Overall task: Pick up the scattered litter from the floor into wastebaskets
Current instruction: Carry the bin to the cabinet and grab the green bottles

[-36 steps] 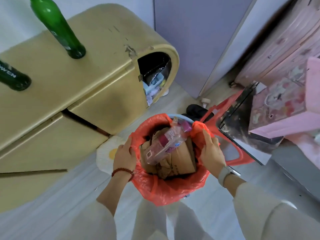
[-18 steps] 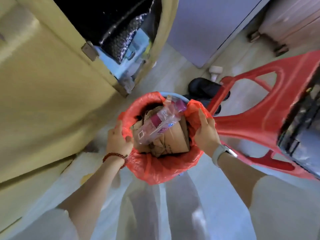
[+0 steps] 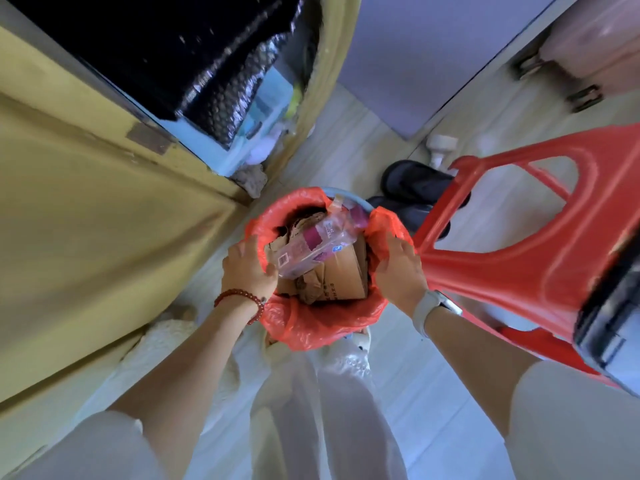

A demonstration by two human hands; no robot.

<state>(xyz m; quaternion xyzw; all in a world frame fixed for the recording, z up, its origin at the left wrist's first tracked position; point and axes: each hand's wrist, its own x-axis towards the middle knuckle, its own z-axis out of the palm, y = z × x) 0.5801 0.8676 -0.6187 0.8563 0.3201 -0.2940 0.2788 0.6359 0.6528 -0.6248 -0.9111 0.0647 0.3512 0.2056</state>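
While both hands are gripping the rim, the left hand [image 3: 248, 268] is curling its fingers [image 3: 268, 271] over the edge of the red bin liner [image 3: 311, 323], and the right hand [image 3: 398, 271] is clasping the opposite edge. Between them the wastebasket [image 3: 349, 195] is sitting on the floor [image 3: 433, 393], packed with a crumpled cardboard box [image 3: 343, 278] and a clear plastic wrapper [image 3: 311, 244]. Thin film like this liner is probably tearing easily and slipping, so bunching it at the rim seems safest; its load looks light but bulky. A red plastic stool [image 3: 519, 251] is standing just beside the right hand.
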